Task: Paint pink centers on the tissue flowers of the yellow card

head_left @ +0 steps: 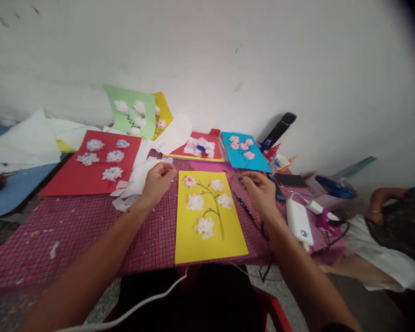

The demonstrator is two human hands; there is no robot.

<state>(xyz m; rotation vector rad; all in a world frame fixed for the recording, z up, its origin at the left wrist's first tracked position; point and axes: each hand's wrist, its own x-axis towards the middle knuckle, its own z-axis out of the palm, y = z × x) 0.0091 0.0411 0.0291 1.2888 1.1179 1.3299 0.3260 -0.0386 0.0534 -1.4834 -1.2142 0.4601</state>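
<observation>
A yellow sheet (pixel 231 235) lies in front of me, with a drawn branch and several white crumpled-paper flowers. The top left paper flower (pixel 189 181) has red marks on it. By the sheet's upper left corner, my left hand (pixel 159 180) is closed in a pinch; whatever is between its fingertips is too small to make out. My right hand (pixel 260 190) is above the table just right of the sheet, its fingers closed on a thin paintbrush (pixel 232 173) that points left over the sheet's top edge. Below that hand lies a dark patterned pen (pixel 246 210).
Red (pixel 71 177), green (pixel 112 108) and blue (pixel 259 162) sheets with paper flowers surround the work. White tissue scraps (pixel 138 180) lie left. A power bank (pixel 299 221), phone (pixel 290 180), paper cup (pixel 280 162) and cables are right. Another person (pixel 397 221) sits at far right.
</observation>
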